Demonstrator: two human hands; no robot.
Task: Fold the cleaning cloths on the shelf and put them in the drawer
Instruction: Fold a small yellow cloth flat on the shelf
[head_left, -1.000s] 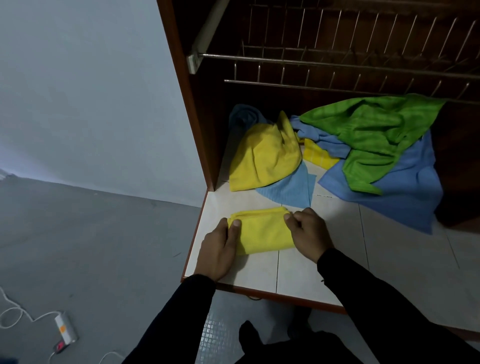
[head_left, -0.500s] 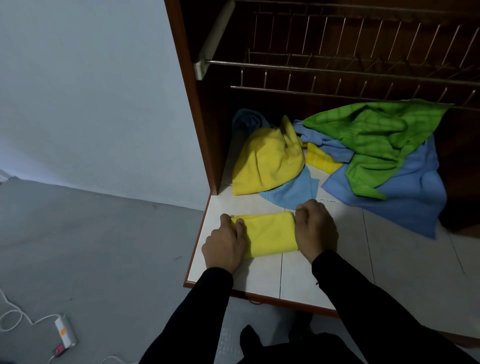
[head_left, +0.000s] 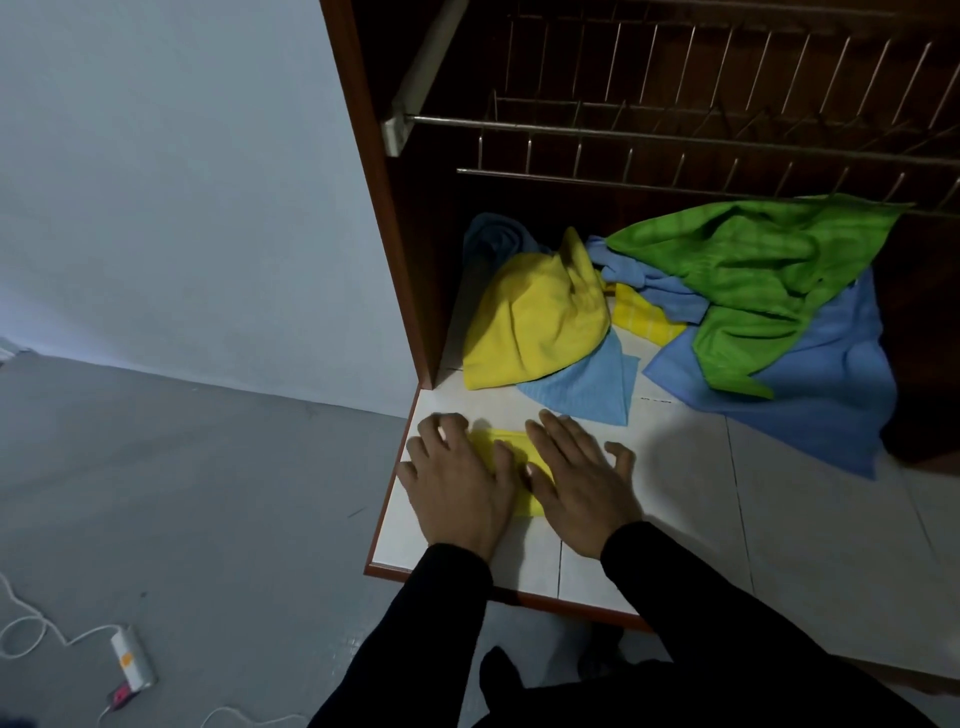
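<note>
Head view, looking down at the tiled shelf (head_left: 675, 519) that fills the lower right of the frame. Your left hand (head_left: 457, 483) and right hand (head_left: 576, 483) lie side by side at the shelf's front left corner, both flat with fingers straight and spread, pressing down on the folded yellow cloth (head_left: 511, 447); neither hand grips it. The cloth shows only as a narrow yellow strip between and under your hands. Its far edge runs left to right across the frame, and a lower corner peeks out near your right wrist; how far it extends under each palm cannot be told, so its long axis is uncertain, though the visible part lies roughly crosswise, parallel to the shelf's front edge.

Toward the centre of the frame, at the back of the shelf, lies the unfolded pile. A crumpled yellow cloth (head_left: 540, 322) sits leftmost, its peak pointing up the frame, partly over a light blue cloth (head_left: 587, 384) whose corner points toward your right hand without touching it. Right of these, a green cloth (head_left: 748, 270) is draped over a large blue cloth (head_left: 821, 395) that spreads toward the right edge; a striped yellow cloth (head_left: 639, 317) shows between the two heaps. A wire rack (head_left: 675, 140) spans the upper right, above the pile. A power strip (head_left: 132, 660) with a white cord lies on the grey floor (head_left: 182, 493) at lower left.
</note>
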